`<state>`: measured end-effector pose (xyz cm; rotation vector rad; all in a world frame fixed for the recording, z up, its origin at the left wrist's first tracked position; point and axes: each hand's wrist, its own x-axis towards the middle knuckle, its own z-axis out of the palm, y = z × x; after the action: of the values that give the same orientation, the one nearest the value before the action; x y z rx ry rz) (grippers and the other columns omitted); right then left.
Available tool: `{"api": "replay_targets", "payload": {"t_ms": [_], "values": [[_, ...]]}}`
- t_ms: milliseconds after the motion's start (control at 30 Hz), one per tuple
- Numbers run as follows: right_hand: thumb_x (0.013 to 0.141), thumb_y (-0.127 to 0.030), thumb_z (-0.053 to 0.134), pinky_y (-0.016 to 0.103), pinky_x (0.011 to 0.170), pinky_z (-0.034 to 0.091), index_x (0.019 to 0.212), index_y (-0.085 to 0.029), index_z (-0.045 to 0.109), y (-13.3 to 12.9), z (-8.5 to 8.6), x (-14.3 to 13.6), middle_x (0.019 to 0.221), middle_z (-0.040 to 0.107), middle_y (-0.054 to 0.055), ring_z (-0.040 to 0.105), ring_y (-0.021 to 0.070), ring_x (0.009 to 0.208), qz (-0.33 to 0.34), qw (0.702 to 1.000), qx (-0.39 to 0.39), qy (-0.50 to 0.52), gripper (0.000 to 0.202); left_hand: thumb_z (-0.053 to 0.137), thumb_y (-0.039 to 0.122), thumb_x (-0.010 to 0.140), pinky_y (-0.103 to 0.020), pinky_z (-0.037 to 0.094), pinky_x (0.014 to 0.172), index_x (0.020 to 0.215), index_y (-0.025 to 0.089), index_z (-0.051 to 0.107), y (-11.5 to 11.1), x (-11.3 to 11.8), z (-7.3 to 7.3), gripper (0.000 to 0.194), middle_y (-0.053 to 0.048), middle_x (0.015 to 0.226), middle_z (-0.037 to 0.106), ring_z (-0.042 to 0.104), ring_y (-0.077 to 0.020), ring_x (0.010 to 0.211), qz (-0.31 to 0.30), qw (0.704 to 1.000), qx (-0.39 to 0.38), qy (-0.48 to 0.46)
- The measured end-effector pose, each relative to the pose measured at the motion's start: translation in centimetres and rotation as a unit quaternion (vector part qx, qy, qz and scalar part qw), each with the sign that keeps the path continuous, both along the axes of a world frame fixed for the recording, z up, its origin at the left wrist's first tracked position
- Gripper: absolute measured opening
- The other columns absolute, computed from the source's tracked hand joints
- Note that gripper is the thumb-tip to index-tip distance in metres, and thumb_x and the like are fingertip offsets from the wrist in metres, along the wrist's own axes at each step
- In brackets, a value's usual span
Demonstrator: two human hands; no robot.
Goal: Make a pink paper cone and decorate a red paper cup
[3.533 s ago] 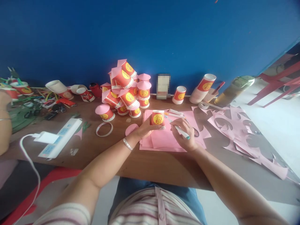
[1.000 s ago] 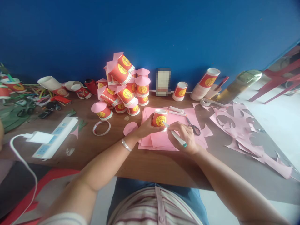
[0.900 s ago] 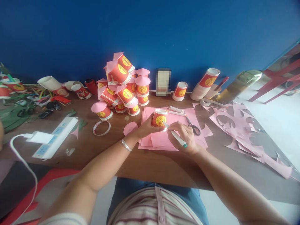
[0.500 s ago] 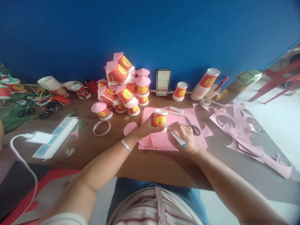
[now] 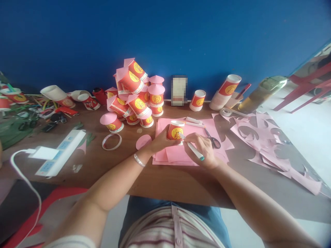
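In my left hand [image 5: 161, 139] I hold a red paper cup [image 5: 176, 131] with a yellow round emblem, its white rim facing up. My right hand [image 5: 203, 148] grips a white marker [image 5: 194, 151] with a green end; its tip is at the lower right of the cup, though whether it touches cannot be made out. Both hands are above pink paper sheets [image 5: 160, 156]. Behind them on the paper lie more markers [image 5: 194, 123], and scissors [image 5: 214, 142] rest beside my right hand. A pink paper disc [image 5: 143, 141] lies left of the sheets.
Red cups with pink cone tops [image 5: 137, 103] are piled at the back. A stack of cups [image 5: 225, 92], a tape roll [image 5: 227, 112] and a bottle [image 5: 261, 94] stand right. Pink offcuts [image 5: 261, 137] cover the right side. A power strip [image 5: 60, 153] lies left.
Almost nothing differs. The camera view has shifted slightly, while both hands keep the same hold on the cup and the marker.
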<state>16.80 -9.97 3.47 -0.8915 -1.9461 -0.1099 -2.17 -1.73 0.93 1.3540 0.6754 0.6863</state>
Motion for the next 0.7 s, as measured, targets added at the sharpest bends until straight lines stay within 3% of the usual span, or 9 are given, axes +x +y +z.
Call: {"api": "replay_targets", "payload": {"t_ms": [367,700], "values": [[0.091,-0.007,0.057,0.032,0.063,0.054,0.102,-0.023,0.062,-0.09,0.27,0.21,0.085,0.071,0.004,0.068,0.0194,0.072,-0.013,1.000,-0.012,0.007,0.020,0.088,0.039,0.075,-0.041,0.050,0.099,0.137,0.022,0.055,-0.07,-0.10,0.42,0.072,-0.011,0.130,0.062,0.060,-0.0262,0.119,-0.014,1.000,-0.006,-0.009],[0.091,-0.007,0.057,0.032,0.063,0.053,0.097,-0.023,0.060,-0.22,0.34,0.03,0.081,0.069,0.003,0.067,0.0183,0.069,-0.027,0.999,-0.026,0.000,0.018,0.090,0.038,0.072,-0.038,0.050,0.091,0.132,0.020,0.056,-0.32,0.07,0.77,0.072,-0.007,0.112,0.063,0.060,-0.0213,0.103,0.004,0.999,-0.028,-0.024]]}}
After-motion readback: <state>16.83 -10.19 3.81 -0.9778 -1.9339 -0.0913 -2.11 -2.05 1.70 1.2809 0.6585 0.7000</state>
